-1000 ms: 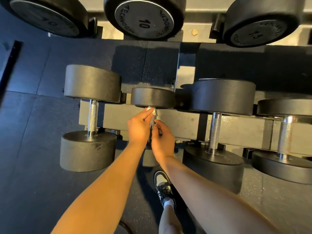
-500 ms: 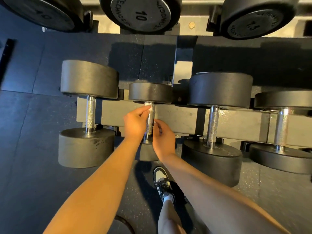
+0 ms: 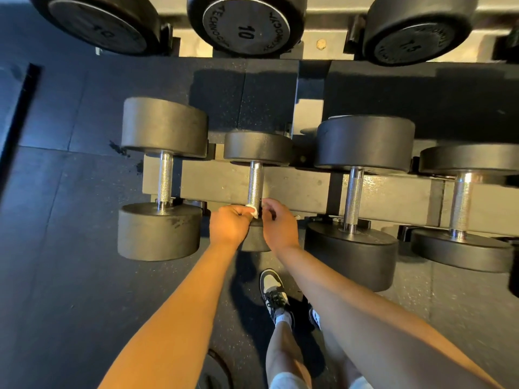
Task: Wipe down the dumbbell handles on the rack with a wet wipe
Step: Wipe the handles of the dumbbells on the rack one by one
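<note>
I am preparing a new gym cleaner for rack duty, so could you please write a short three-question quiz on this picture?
1. True or false: the wet wipe is at the near end of a knurled handle.
2. The left hand and right hand work on which lower-row weight, counted from the left? A first; B second; C fourth.
3. Fill in: the middle upper-tier dumbbell is marked ___.
Key: 1 true; 2 B, the second dumbbell; 3 10.
</note>
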The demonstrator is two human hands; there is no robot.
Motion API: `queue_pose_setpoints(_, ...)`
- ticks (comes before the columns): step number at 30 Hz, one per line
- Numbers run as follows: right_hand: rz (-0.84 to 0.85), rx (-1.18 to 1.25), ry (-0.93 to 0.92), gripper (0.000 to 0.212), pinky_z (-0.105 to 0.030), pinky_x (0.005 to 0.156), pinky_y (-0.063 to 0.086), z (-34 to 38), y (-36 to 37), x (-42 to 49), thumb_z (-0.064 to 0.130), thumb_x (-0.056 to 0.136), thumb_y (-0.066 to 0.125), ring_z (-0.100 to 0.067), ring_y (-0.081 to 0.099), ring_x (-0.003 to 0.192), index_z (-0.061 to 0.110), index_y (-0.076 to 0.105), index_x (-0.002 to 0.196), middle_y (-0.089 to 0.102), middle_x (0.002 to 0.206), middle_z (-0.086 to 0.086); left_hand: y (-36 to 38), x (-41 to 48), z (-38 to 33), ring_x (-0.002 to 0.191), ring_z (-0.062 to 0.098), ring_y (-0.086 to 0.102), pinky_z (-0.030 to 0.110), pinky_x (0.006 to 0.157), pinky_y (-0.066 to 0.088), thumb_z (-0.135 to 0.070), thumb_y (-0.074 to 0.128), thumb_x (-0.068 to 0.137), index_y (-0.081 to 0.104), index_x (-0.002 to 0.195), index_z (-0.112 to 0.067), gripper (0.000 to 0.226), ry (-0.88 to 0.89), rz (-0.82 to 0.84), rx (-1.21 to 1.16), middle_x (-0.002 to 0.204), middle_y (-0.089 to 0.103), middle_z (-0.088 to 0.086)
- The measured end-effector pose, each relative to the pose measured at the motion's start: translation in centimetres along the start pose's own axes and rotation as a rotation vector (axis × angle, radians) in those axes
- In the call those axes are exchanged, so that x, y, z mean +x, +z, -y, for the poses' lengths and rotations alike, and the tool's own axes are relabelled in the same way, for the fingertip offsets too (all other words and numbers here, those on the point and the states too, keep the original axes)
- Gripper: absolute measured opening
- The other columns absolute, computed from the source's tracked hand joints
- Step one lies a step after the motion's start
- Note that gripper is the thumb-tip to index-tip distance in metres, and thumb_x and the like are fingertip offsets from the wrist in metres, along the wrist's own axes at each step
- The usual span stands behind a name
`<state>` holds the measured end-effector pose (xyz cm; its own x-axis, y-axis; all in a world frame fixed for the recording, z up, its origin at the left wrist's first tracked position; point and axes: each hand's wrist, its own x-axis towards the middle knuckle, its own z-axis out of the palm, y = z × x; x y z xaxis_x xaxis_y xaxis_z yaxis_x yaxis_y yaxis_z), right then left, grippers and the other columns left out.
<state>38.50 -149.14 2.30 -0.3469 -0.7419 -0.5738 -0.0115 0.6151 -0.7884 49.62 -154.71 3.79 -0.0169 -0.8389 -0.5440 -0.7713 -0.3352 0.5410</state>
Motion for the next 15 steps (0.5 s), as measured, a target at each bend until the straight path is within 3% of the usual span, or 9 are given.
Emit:
queue_pose_setpoints(4, 0.035, 0.078, 0.038, 0.03, -0.011, 0.081, 0.039, 1.0, -1.0, -0.3, 0.023, 0.103, 0.052, -0.006, 0.054, 0.11, 0.023, 0.057, 0.133, 0.061, 0.123, 0.005, 0.3, -1.5, -0.3, 0.099, 0.007, 0.068, 0.024, 0.095, 0.052, -0.019, 0.066, 0.098, 0.077, 0.112, -0.019, 0.019, 0.115, -0.015, -0.076, 0.109, 0.077, -0.002)
queue_pose_setpoints(8, 0.072, 0.071, 0.034, 0.021, -0.011, 0.074, 0.036, 1.7, -1.0, 0.0, 0.024, 0.101, 0.057, 0.003, 0.051, 0.094, 0.026, 0.058, 0.121, 0.057, 0.11, 0.013, 1.6, -1.6, 0.1, 0.101, 0.011, 0.069, 0.047, 0.104, 0.049, -0.029, 0.055, 0.101, 0.073, 0.115, -0.039, 0.024, 0.215, -0.041, -0.03, 0.106, 0.075, -0.012)
queue_pose_setpoints(10, 0.005, 0.052, 0.053, 0.016, -0.015, 0.077, 0.039, 2.0, -0.9, 0.8, 0.017, 0.098, 0.06, 0.003, 0.051, 0.09, 0.023, 0.062, 0.113, 0.059, 0.105, 0.013, 1.7, -1.3, -0.2, 0.096, 0.013, 0.067, 0.048, 0.103, 0.047, -0.03, 0.051, 0.104, 0.065, 0.122, -0.04, 0.025, 0.201, -0.056, 0.0, 0.094, 0.07, -0.018)
queue_pose_setpoints(13, -0.177, 0.036, 0.018, 0.013, -0.017, 0.083, 0.046, 2.4, -0.6, 2.5, 0.01, 0.096, 0.061, -0.002, 0.057, 0.092, 0.019, 0.067, 0.103, 0.064, 0.101, 0.009, 1.6, -0.9, 0.2, 0.099, 0.012, 0.065, 0.044, 0.097, 0.052, -0.022, 0.051, 0.104, 0.056, 0.134, -0.028, 0.031, 0.185, -0.105, -0.076, 0.11, 0.069, -0.011)
queue_pose_setpoints(15, -0.202, 0.029, -0.002, 0.013, -0.016, 0.084, 0.047, 2.6, -0.2, 3.4, 0.01, 0.096, 0.062, -0.006, 0.058, 0.098, 0.018, 0.067, 0.105, 0.063, 0.103, 0.009, 1.8, -0.6, 0.8, 0.096, 0.016, 0.065, 0.047, 0.093, 0.053, -0.022, 0.047, 0.105, 0.058, 0.133, -0.027, 0.031, 0.188, -0.145, -0.018, 0.112, 0.07, -0.004)
